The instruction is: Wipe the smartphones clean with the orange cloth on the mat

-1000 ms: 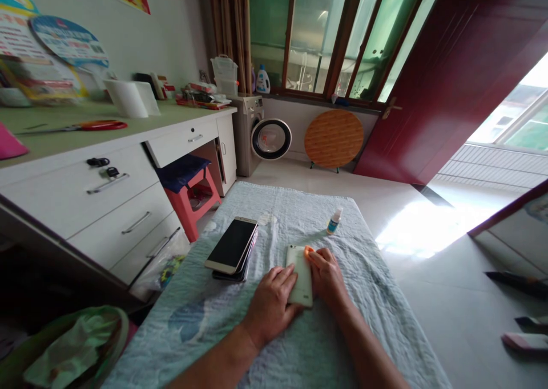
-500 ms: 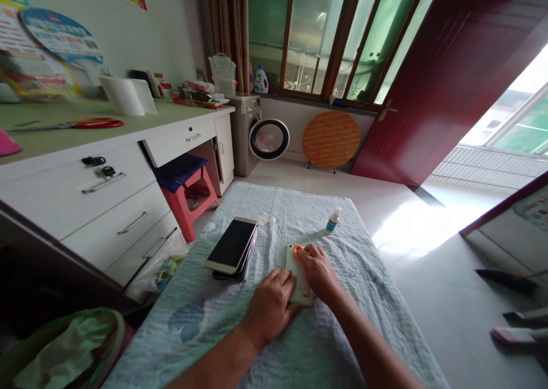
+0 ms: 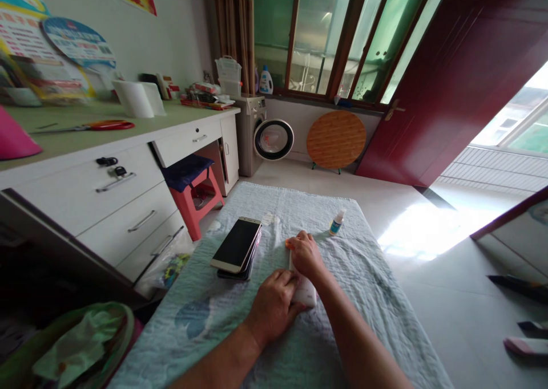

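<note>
Note right hand (image 3: 305, 255), fingertips pinched on orange piece (image 3: 290, 243), shifted from the right corner of white phone (image 3: 306, 293) to its top-left edge. Note left hand (image 3: 274, 306) laid flat, unclenched, pinning the phone to the cloth-covered bench (image 3: 368, 280). Read as rubbing carried across the top.

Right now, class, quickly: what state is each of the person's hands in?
Left hand: open, fingers resting flat on the white phone.
Right hand: closed on a small orange thing, against the phone's far end.
</note>
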Available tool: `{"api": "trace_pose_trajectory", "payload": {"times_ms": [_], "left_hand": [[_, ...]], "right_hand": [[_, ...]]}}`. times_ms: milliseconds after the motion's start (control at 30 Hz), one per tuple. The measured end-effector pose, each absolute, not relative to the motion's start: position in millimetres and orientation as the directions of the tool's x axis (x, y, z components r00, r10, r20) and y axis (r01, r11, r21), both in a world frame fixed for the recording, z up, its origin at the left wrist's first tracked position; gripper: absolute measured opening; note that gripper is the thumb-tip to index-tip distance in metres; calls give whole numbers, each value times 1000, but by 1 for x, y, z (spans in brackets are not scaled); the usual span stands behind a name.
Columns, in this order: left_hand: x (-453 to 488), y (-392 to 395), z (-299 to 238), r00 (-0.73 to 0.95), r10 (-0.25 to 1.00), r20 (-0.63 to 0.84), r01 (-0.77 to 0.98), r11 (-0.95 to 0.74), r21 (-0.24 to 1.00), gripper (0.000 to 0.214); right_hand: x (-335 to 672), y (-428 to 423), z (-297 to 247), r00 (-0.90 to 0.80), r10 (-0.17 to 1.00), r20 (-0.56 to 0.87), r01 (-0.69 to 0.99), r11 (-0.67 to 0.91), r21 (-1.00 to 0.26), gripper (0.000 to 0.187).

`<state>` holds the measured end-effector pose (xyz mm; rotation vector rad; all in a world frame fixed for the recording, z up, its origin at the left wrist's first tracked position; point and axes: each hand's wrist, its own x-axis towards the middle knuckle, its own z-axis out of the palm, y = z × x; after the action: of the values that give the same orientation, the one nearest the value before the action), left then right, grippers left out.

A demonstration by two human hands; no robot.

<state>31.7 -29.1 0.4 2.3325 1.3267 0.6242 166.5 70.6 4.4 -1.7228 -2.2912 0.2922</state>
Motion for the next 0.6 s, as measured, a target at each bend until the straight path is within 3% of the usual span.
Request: {"api": "trace_pose_trajectory", "payload": {"times_ms": [300,600], "left_hand": [[31,-28,3,455,865,212,692,-494,527,36],[30,-26,2,451,862,231,678,-499,540,33]], "right_hand": [[214,63,1,-187,978,91,942,205,-266,26],[224,28,4,-217,971,105,925,239,-297,24]]}}
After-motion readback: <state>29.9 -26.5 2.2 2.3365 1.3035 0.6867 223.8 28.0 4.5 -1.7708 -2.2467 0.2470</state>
